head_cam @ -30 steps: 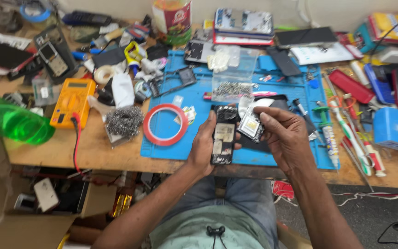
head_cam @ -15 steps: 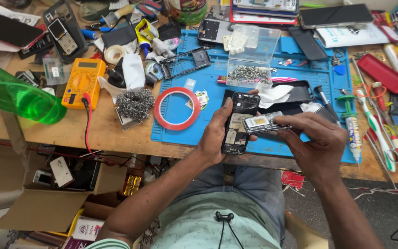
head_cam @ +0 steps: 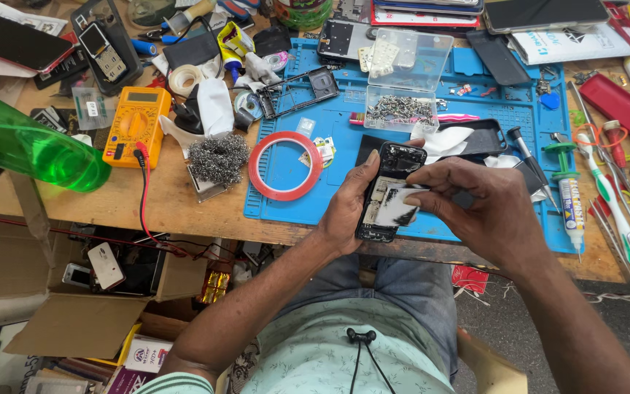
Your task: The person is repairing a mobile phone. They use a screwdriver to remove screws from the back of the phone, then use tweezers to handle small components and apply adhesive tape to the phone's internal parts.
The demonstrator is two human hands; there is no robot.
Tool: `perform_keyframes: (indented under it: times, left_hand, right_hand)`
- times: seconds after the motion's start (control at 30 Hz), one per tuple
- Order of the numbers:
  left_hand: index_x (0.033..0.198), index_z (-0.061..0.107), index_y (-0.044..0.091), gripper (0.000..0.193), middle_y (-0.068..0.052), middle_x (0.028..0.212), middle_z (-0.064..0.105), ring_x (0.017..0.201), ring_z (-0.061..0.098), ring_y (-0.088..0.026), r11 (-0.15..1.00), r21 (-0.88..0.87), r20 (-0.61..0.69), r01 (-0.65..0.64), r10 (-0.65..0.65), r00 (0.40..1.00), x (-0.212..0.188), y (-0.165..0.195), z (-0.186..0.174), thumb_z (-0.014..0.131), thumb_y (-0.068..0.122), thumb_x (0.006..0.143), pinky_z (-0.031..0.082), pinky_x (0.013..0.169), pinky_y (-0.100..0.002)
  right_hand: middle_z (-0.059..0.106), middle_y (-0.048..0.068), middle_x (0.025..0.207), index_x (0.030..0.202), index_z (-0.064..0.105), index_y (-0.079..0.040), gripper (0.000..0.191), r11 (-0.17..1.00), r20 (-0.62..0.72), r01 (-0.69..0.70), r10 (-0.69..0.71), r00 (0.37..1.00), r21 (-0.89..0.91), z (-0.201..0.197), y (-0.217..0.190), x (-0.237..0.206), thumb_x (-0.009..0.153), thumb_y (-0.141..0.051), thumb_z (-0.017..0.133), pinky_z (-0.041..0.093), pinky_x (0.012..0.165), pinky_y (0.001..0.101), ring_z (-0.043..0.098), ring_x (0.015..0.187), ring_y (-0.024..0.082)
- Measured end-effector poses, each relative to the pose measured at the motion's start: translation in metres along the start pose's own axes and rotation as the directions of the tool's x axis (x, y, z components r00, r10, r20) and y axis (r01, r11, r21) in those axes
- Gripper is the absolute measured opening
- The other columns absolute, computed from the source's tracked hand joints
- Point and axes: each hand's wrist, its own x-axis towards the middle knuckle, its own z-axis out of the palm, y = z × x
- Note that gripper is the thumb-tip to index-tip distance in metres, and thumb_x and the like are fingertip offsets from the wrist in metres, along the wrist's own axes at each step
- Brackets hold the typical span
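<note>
My left hand (head_cam: 345,211) grips an opened black phone (head_cam: 397,162) by its left edge, above the front edge of the blue work mat (head_cam: 329,124). My right hand (head_cam: 475,211) reaches over from the right and pinches a small white and grey part (head_cam: 395,208) against the phone's exposed inside. The phone's lower half is partly hidden by my fingers. A red tape ring (head_cam: 284,166) lies on the mat just left of my left hand.
A yellow multimeter (head_cam: 137,124) with a red lead, a green bottle (head_cam: 23,142) and steel wool (head_cam: 216,159) lie at left. A clear screw box (head_cam: 406,80), phone frames, screwdrivers (head_cam: 607,182) and glue tubes crowd the bench. Cardboard boxes (head_cam: 74,321) stand below.
The view has tilted down and shifted. My right hand has moved in over the phone, and the small part now rests on the phone's inside.
</note>
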Motion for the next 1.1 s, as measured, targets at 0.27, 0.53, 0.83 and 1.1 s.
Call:
perform_keyframes:
  times: [0.27,0.53,0.83,1.1]
  left_hand:
    - [0.159,0.041,0.000,0.061,-0.015,0.124,0.067,0.097,0.073,-0.019,0.999,0.020,-0.068,0.045,-0.044,0.997,0.001,0.002,-0.001,0.034,0.045,0.119,0.064,0.080,-0.034]
    - [0.163,0.037,0.002,0.060,-0.014,0.129,0.064,0.101,0.071,-0.018,1.000,-0.003,-0.028,0.000,0.000,1.000,-0.001,0.004,0.002,0.033,0.043,0.119,0.064,0.082,-0.034]
    - [0.128,0.058,0.001,0.048,-0.016,0.104,0.071,0.088,0.073,-0.022,0.998,0.067,-0.276,-0.011,0.030,0.961,0.005,-0.004,-0.001,0.040,0.044,0.117,0.062,0.072,-0.033]
    - [0.126,0.055,0.002,0.035,-0.016,0.116,0.070,0.096,0.072,-0.021,0.981,0.194,-0.391,-0.009,0.085,0.917,0.008,0.001,0.024,0.057,0.028,0.102,0.066,0.078,-0.040]
  right_hand:
    - [0.079,0.003,0.090,0.102,0.078,-0.005,0.020,0.996,-0.033,-0.009,0.011,0.999,0.084,0.016,0.007,0.002,0.084,-0.011,0.082,0.059,0.067,0.0254,0.072,0.078,0.008]
    - [0.072,0.006,0.101,0.105,0.079,-0.007,0.024,0.990,-0.083,0.137,-0.138,0.987,-0.023,0.020,0.014,0.000,0.082,-0.012,0.084,0.058,0.067,0.0270,0.072,0.081,0.013]
    - [0.062,0.012,0.116,0.124,0.072,-0.011,0.044,0.772,-0.151,0.340,-0.484,0.862,-0.537,0.049,0.004,-0.012,0.082,-0.017,0.084,0.050,0.083,0.0436,0.060,0.099,0.028]
    - [0.068,0.006,0.128,0.142,0.066,-0.013,0.050,0.911,-0.289,0.084,-0.213,0.933,-0.403,-0.005,0.052,-0.047,0.092,-0.015,0.072,0.050,0.101,0.0434,0.065,0.115,0.027]
